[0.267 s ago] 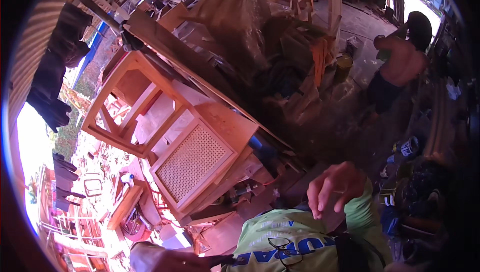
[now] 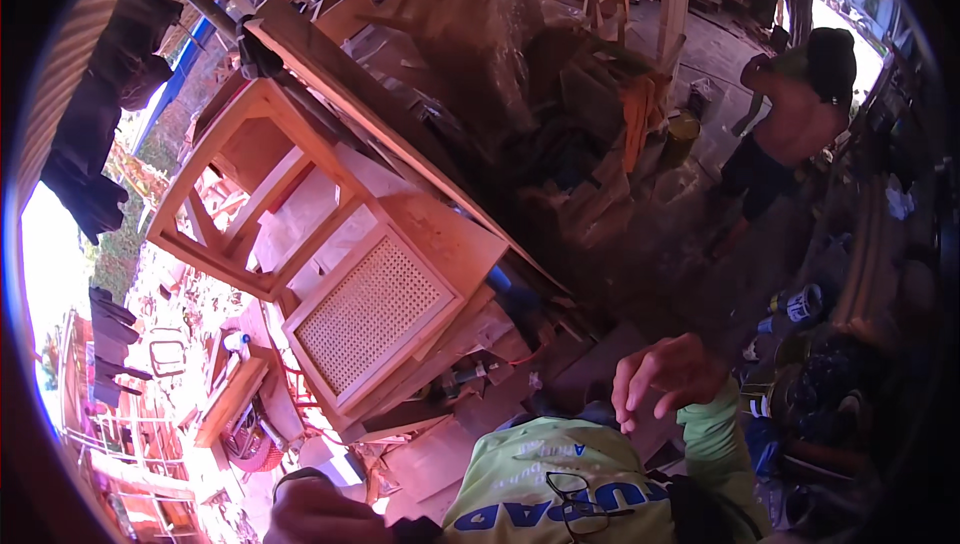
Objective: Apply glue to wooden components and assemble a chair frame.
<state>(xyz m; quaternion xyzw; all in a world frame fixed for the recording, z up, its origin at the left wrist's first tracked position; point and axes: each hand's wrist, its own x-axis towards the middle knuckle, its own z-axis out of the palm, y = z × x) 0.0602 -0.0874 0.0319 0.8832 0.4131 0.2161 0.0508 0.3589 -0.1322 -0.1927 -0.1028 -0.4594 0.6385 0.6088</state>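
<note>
Orange-brown wood and pale woven cane: cane-webbed panel point(image 2: 372, 314) left of centre, slanted in view, with the open wooden frame point(image 2: 320, 149) right beside it, chair-back-like in shape, with crossbar and see-through gaps. Pale board point(image 2: 458, 237) showing next to both. Cannot make out the support underneath, nor any joint between panel and frame.

Right hand point(image 2: 675, 374) raised before the green shirt point(image 2: 560, 454), well apart from the panel, with fingers loosely curled and nothing visible in them. Left hand point(image 2: 330, 519) at the lower edge, below the panel, dark and blurred; no contact with the panel visible. Cannot tell whether closed or gripping anything.

Handling, as a guess: fairly light if loose, with a stiff wooden rim and a springy, easily punctured weave in the middle. Bare-looking wood, so probably not slippery; maybe rough at the edges. Best held by two opposite rails of the rim, with fingers under and thumbs on top. Not by the cane, not by one corner. If joined to the open frame, likely heavier and awkward: better gripped by a thick rail of each.

Also in view: eyeglasses hanging at the shirt front point(image 2: 577, 499), another person point(image 2: 800, 124) at far right.
</note>
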